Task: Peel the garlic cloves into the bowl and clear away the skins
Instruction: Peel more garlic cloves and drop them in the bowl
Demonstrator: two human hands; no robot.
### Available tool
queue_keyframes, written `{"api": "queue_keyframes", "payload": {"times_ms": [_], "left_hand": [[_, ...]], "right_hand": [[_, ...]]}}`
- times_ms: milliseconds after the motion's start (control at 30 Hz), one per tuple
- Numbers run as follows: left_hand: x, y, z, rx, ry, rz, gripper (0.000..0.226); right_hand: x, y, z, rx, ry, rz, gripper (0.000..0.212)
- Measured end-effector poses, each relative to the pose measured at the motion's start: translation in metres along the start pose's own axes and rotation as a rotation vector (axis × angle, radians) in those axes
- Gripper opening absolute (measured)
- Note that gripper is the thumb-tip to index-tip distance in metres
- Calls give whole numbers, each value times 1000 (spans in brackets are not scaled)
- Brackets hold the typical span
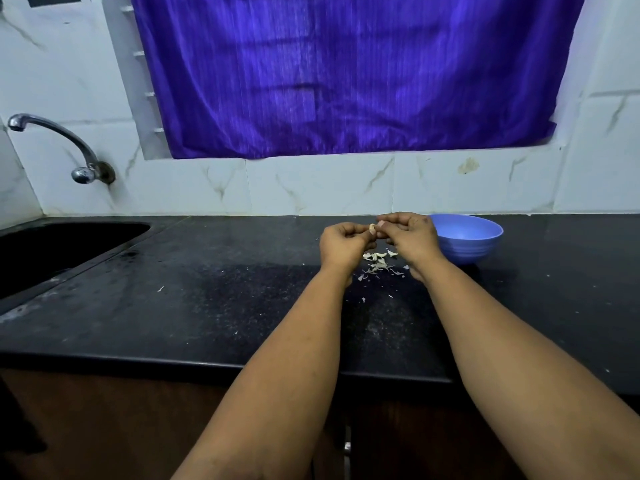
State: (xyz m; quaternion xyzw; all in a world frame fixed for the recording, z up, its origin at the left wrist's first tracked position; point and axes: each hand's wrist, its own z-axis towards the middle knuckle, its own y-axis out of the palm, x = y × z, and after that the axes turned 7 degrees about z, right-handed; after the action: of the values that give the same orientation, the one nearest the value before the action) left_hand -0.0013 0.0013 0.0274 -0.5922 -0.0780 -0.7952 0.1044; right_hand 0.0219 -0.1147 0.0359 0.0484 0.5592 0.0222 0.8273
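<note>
Home kitchen: black counter (173, 306), sink (52, 251), wall tap (62, 140), marble-look tiles (311, 185).

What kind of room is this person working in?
Most likely a home kitchen: a black stone counter with a sunken sink, a wall tap on marble-look tiles, and both hands peeling a garlic clove beside a blue bowl.

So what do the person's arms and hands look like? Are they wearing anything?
Nothing that shows. Both forearms are bare from the bottom of the picture up to the wrists, with no sleeves. The left hand and the right hand have no gloves, and I can't see any rings, watch or bracelets. One short fingernail shows on the right hand.
</note>
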Motion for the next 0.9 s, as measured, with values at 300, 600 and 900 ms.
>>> {"api": "queue_keyframes", "payload": {"times_ms": [300,600,900], "left_hand": [[-4,-2,4,106,93,193,11],[-2,-2,0,30,106,93,16],[-3,-3,1,0,95,85,20]], "right_hand": [[4,1,-1,-10,-50,-94,12],[5,1,1,-36,-92,-42,31],[8,0,3,-33,-69,-72,34]]}}
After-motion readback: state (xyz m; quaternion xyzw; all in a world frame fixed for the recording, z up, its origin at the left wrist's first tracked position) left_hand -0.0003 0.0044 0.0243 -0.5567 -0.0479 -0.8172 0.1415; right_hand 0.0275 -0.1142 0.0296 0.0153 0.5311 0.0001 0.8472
